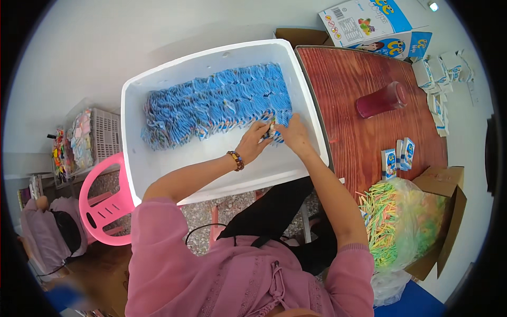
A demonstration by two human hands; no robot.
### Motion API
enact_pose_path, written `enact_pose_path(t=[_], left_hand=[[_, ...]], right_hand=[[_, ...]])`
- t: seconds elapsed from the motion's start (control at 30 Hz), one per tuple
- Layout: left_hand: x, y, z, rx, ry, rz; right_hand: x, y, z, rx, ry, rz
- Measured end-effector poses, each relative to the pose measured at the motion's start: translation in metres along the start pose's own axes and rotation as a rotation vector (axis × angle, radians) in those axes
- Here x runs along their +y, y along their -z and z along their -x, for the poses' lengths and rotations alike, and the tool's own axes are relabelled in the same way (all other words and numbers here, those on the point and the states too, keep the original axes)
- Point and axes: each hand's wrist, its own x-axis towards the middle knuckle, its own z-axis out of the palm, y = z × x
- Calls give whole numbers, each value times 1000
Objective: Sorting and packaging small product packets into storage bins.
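A large white foam box [222, 174] lies before me, with rows of small blue patterned packets [222, 95] packed on edge inside it. At the box's near right part, my left hand [253, 140] and my right hand [296, 134] come together over a small bunch of packets [272, 132] at the end of the nearest row. The left fingers close on the left side of the bunch, and the right fingers grip it from the right. My fingers partly hide how many packets are held. A beaded bracelet [236, 160] circles my left wrist.
Right of the box, a wooden-topped table [343, 105] bears a red bottle [381, 99] and small blue-white boxes [405, 154]. A bag of coloured sticks [381, 222] sits in a carton [449, 185]. A pink stool [108, 201] and another person [55, 232] are at left.
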Motion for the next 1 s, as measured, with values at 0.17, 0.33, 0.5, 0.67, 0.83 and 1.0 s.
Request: enact_pose_path(t=[0.17, 0.33, 0.5, 0.67, 0.83, 1.0], left_hand=[[-26, -23, -10, 49, 41, -44], [-60, -45, -15, 123, -38, -46], [-66, -48, -22, 141, -49, -177], [-65, -57, -28, 227, -16, -202], [-69, -59, -25, 234, -63, -277], [-63, -53, -17, 182, -93, -203]], right_hand=[[13, -24, -30, -11, -77, 64], [36, -45, -45, 34, -17, 177], [2, -29, -25, 9, 76, 522], [-22, 5, -4, 132, 225, 732], [6, 14, 26, 159, 439, 567], [6, 7, 17, 125, 335, 540]])
